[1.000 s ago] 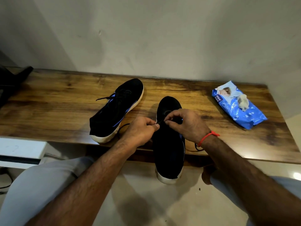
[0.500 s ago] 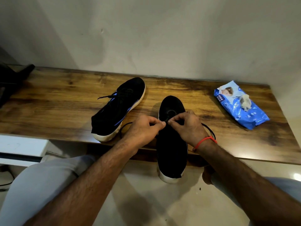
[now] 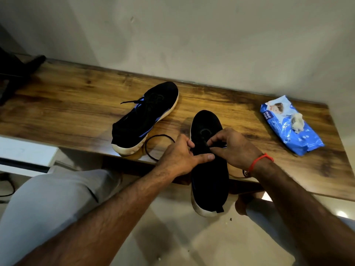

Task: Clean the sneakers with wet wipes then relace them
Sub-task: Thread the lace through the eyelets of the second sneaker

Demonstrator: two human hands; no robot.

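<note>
Over near sneaker (image 3: 209,169): left hand (image 3: 177,157), right hand (image 3: 233,148) grips apparently pinching black lace (image 3: 153,138).

A plain room in a home, it seems: a wood-grain table (image 3: 67,104) stands against a bare, scuffed plaster wall (image 3: 192,39), with pale glossy floor tiles (image 3: 172,237) below. A baby-wipes pack (image 3: 290,125) lies near the table's right edge.

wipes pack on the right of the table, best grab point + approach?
Grip the wipes pack across its narrow width, near the lower half, coming from above. It lies flat and slanted on the table; a crumpled wipe sits on its middle, so place fingers below that.
</note>
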